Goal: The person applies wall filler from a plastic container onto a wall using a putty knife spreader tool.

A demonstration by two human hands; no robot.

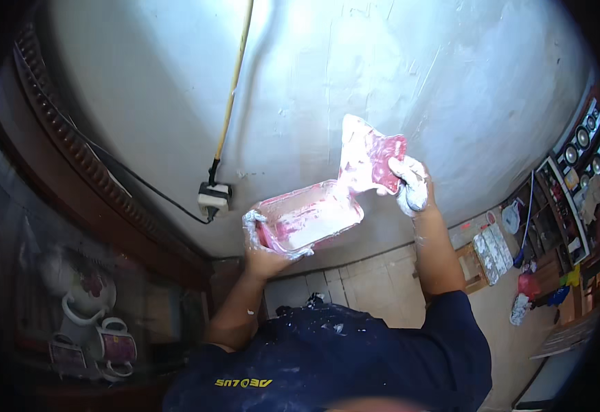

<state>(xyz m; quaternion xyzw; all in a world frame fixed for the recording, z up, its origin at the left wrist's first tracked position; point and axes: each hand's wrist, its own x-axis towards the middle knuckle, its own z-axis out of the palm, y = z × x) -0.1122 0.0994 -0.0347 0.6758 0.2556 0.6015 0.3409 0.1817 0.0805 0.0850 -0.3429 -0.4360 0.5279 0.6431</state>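
Note:
My left hand (255, 240) grips the near-left end of a pink rectangular plastic tub (298, 193). White putty (320, 223) smears its inside and lies in the bottom. In my right hand (414, 185) is a pink putty spreader (386, 152), pinched at its right side between thumb and fingers. White putty coats much of the spreader, and its lower left corner meets or overlaps the tub's far right corner; I cannot tell whether they touch. Both hands are smeared white. Behind them rises a pale, patchily plastered wall (313, 89).
A socket box (214, 199) with a plug hangs on the wall below a yellowish cable conduit (234, 89). To the left stands a dark wooden cabinet (100, 185) with cups (116, 345) behind glass. Shelves with speakers (572, 154) and a foil-covered object (493, 254) are at right.

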